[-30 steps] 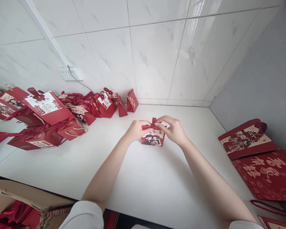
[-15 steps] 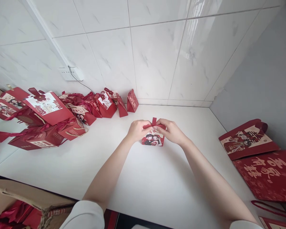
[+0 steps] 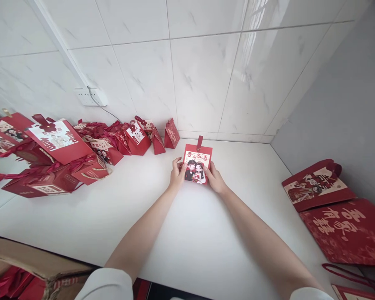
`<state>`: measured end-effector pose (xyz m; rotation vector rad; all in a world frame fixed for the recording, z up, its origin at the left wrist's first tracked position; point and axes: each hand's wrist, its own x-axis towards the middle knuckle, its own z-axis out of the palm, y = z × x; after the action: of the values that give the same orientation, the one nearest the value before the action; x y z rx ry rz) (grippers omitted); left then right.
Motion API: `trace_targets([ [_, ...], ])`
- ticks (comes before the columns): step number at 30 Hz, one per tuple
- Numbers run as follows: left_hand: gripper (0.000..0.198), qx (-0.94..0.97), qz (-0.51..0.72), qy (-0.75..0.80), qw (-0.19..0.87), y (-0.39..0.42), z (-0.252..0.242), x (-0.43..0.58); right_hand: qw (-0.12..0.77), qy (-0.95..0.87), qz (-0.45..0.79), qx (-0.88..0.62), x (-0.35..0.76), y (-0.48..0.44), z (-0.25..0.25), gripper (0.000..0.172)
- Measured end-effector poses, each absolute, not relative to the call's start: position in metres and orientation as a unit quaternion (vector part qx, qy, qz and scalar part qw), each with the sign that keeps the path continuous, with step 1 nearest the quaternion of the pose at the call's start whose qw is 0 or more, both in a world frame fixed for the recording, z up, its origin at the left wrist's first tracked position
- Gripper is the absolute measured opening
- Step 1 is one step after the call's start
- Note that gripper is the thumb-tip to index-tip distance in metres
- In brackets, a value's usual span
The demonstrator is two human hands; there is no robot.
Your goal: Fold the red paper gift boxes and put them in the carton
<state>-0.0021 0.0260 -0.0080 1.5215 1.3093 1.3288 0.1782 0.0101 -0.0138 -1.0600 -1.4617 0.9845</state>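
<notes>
A small red gift box [image 3: 196,171] with a cartoon couple and gold-red lettering on its front is upright between my hands on the white table. A red ribbon loop [image 3: 199,143] stands up from its top. My left hand [image 3: 176,173] grips the box's left side, thumb on the front edge. On the opposite side my right hand [image 3: 215,176] holds it the same way, its thumb by the printed bride. The fingers behind the box are hidden.
Several red gift boxes [image 3: 60,141] are heaped on the left and along the tiled wall. Larger red gift bags [image 3: 343,227] lie at the right wall. A cardboard carton [image 3: 28,260] with red ribbon stands lower left, and a wall socket [image 3: 90,97] is behind.
Both hands have moved from the top ribbon down to the box's sides. The front panel, folded and mostly covered before, now faces me fully with the ribbon loop upright.
</notes>
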Motion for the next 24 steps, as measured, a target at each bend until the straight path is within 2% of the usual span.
trace_targets([
  [3,0.035,0.582,0.512,0.53,0.343,0.028,-0.019,-0.003,0.556,-0.57,0.425,-0.431,0.173,0.012,-0.024,0.057],
  [5,0.038,0.612,0.489,0.518,0.344,0.031,-0.02,-0.005,0.574,-0.54,0.444,-0.427,0.174,0.014,-0.026,0.055],
  [8,0.043,0.66,0.47,0.473,0.347,0.038,-0.019,-0.01,0.537,-0.546,0.485,-0.422,0.179,0.017,-0.028,0.048],
  [17,0.042,0.691,0.396,0.429,0.426,0.046,-0.015,-0.028,0.487,-0.561,0.563,-0.362,0.191,0.025,-0.029,0.056],
  [20,0.048,0.695,0.346,0.407,0.481,0.044,-0.013,-0.037,0.482,-0.566,0.562,-0.364,0.193,0.024,-0.027,0.056],
  [24,0.055,0.735,0.296,0.393,0.467,0.045,-0.012,-0.045,0.47,-0.617,0.481,-0.408,0.198,0.02,-0.023,0.05],
])
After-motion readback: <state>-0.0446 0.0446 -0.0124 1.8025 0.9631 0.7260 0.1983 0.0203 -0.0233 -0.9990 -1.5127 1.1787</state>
